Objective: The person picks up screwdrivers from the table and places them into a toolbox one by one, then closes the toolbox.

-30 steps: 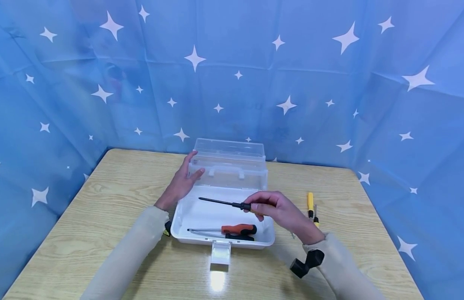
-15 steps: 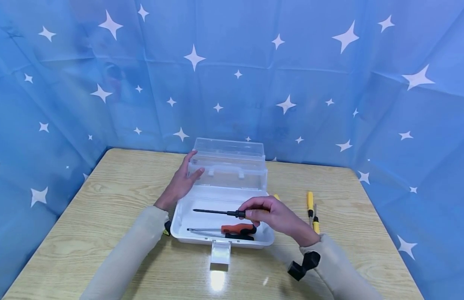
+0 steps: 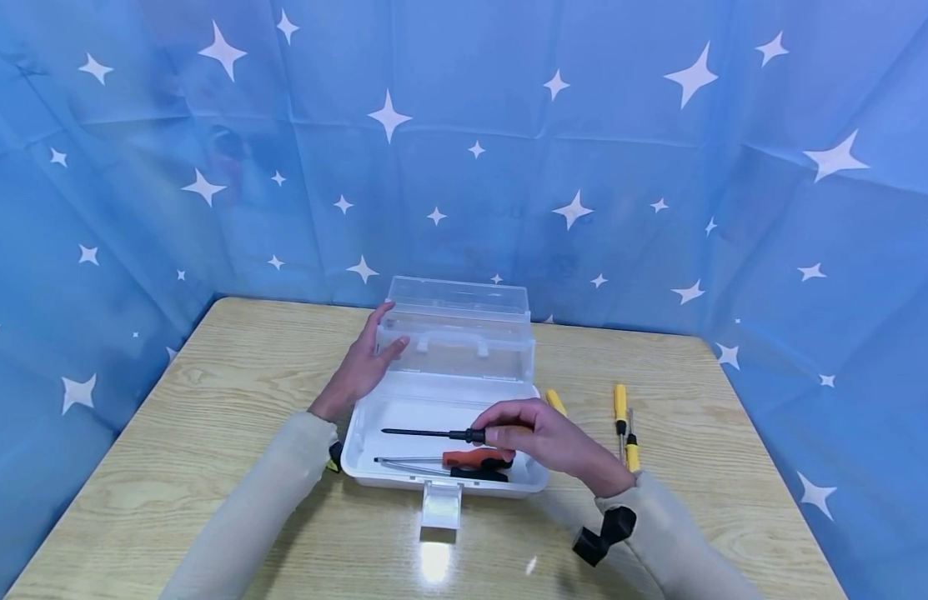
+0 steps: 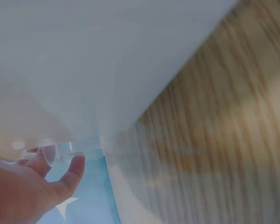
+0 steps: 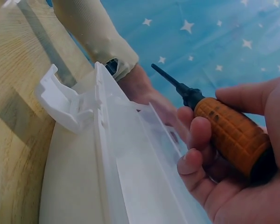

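A white toolbox point(image 3: 353, 457) stands on the table, its clear lid point(image 3: 464, 362) tipped back. At the lid's left edge is my left hand point(image 3: 363, 367), thumb on the near face and fingers around the side; the left wrist view shows that hand point(image 4: 42, 186) at the clear plastic. My right hand point(image 3: 542, 435) grips a screwdriver point(image 3: 426, 432) over the box, its black shaft pointing left. Its ribbed orange handle point(image 5: 233, 135) shows in the right wrist view. Below it in the box lie a red-and-black-handled screwdriver point(image 3: 464, 458) and a black-handled tool point(image 3: 479, 475).
Right of the box lie two yellow-handled screwdrivers point(image 3: 620, 404) side by side. Another yellow handle point(image 3: 556, 402) shows behind my right hand. The box's front latch point(image 3: 441, 506) hangs down toward me. A blue star-patterned curtain point(image 3: 464, 167) stands behind the wooden table point(image 3: 268, 375).
My right hand has lowered the screwdriver toward the box floor and shifted slightly left and nearer to me. The left hand stays at the lid.
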Motion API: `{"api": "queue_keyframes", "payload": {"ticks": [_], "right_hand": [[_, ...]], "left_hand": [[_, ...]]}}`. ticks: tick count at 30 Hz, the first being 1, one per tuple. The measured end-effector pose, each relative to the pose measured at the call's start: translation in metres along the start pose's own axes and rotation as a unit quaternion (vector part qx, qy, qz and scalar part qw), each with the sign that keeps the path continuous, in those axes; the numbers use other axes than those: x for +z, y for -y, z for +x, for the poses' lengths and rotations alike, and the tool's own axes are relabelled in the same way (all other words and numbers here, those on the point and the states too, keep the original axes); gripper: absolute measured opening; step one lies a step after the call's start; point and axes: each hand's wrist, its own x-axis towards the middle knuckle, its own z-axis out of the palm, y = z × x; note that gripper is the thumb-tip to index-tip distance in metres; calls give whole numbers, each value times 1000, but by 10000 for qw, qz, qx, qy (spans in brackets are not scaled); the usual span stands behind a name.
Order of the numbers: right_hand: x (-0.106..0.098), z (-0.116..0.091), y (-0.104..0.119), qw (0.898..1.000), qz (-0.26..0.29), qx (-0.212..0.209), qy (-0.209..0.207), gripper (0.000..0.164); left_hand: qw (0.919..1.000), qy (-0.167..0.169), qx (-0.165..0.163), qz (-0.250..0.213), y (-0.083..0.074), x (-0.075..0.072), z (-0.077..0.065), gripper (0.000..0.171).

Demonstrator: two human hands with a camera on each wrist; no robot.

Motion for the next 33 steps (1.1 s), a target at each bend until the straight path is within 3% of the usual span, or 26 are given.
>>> {"api": "queue_keyframes", "payload": {"ticks": [11, 33], "right_hand": [[4, 3, -6, 9992, 33, -247, 317, 26], [9, 7, -6, 9959, -797, 196, 386, 26]], "left_hand": [[10000, 11, -1, 26, 0, 1, 0, 70], [10000, 3, 7, 24, 0, 1, 0, 69]]}}
